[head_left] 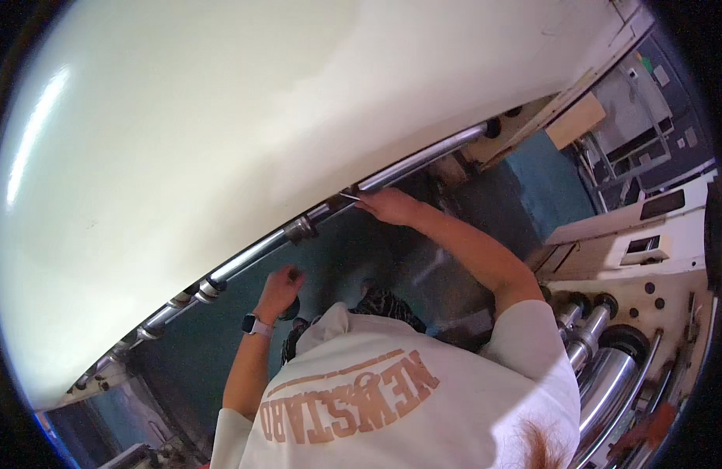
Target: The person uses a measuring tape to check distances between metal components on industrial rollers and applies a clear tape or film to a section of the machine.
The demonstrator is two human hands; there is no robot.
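My right hand [390, 206] reaches up to a long polished metal shaft [255, 256] that runs slantwise under a large cream sheet or panel. Its fingers are closed around a thin, light metal tool [348, 195], whose tip lies against the dark gap between two lengths of the shaft. I cannot make out the tool's exact kind. Lower and to the left, my left hand [281, 287] hangs apart from the shaft with its fingers curled. What it holds, if anything, is hidden. A watch [251, 324] sits on that wrist.
Metal collars [300, 229] sit along the shaft. Bright rollers [609, 387] and a cream machine side wall [666, 309] stand at my right. A reddish, hand-like shape [650, 428] is blurred at the lower right. Further off are a brown board [576, 120] and a blue-green floor [548, 184].
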